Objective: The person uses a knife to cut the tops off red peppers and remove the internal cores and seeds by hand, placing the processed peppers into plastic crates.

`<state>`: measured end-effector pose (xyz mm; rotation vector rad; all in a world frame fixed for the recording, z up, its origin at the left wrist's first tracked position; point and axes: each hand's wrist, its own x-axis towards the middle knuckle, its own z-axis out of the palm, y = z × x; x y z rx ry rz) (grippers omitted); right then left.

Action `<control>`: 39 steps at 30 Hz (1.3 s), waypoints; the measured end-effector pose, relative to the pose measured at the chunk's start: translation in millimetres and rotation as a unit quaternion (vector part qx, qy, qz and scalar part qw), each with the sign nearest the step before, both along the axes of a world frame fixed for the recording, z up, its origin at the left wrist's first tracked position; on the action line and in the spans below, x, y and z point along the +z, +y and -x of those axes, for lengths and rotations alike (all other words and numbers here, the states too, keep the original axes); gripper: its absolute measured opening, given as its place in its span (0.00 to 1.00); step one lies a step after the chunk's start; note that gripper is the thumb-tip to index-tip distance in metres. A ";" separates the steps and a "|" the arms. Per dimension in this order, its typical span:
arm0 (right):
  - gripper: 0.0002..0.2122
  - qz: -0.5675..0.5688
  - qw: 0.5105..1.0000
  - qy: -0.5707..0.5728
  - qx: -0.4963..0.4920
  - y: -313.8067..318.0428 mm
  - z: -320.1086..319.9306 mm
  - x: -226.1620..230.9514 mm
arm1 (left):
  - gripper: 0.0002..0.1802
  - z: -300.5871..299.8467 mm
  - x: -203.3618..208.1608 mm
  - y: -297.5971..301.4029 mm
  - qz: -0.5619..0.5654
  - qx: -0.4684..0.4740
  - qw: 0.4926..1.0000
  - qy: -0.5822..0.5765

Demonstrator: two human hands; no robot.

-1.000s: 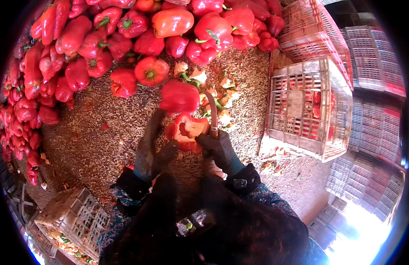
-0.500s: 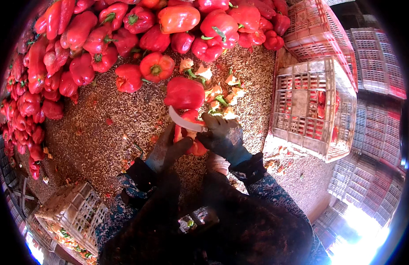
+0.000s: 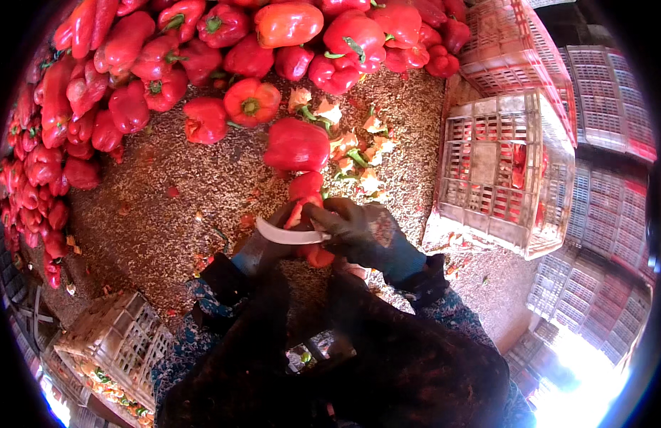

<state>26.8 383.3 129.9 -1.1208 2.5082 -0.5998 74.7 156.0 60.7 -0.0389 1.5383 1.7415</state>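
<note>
My gloved left hand [image 3: 263, 241] is closed around a cut red bell pepper [image 3: 317, 255], low in front of my body. A knife [image 3: 286, 234] with a pale curved blade is gripped in my gloved right hand [image 3: 360, 232]. Its blade lies across the pepper, pointing left, and hides part of the left fingers. Just beyond the hands rests a whole red pepper [image 3: 297, 145]. To its right lie several cut-off stem ends [image 3: 357, 158] with green stalks and pale flesh.
A large heap of red peppers [image 3: 159, 57] spreads along the far and left side. On the right, a pale plastic crate [image 3: 487, 164] holds red pieces, with more crates [image 3: 605, 100] stacked behind. A crate [image 3: 123, 339] stands near left, beside stem scraps. Seeds cover the ground [image 3: 180, 214].
Both hands have come slightly nearer my body. The knife blade has moved down and left across the pepper, now lying flatter, and my right hand has turned with it.
</note>
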 end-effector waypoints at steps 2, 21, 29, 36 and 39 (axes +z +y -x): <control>0.20 -0.023 1.000 0.016 0.010 -7.4 -0.3 -7.0 | 0.29 -9.0 -1.9 -4.7 0.047 -0.010 0.999 -0.004; 0.27 0.407 0.582 -0.486 -0.509 38.8 -1.8 -33.2 | 0.34 -3.3 38.1 -1.7 -0.035 0.056 0.994 -0.090; 0.22 0.260 0.703 -0.485 -0.449 9.6 -51.3 -27.9 | 0.39 -4.8 21.8 16.6 -0.023 0.109 0.994 0.017; 0.21 0.222 0.779 -0.335 -0.481 4.7 -43.4 -42.5 | 0.31 -2.5 52.3 20.0 0.325 0.090 0.811 0.477; 0.22 0.185 0.824 -0.267 -0.464 -2.1 -43.4 -37.9 | 0.22 3.6 57.4 15.0 0.354 -0.100 0.873 0.320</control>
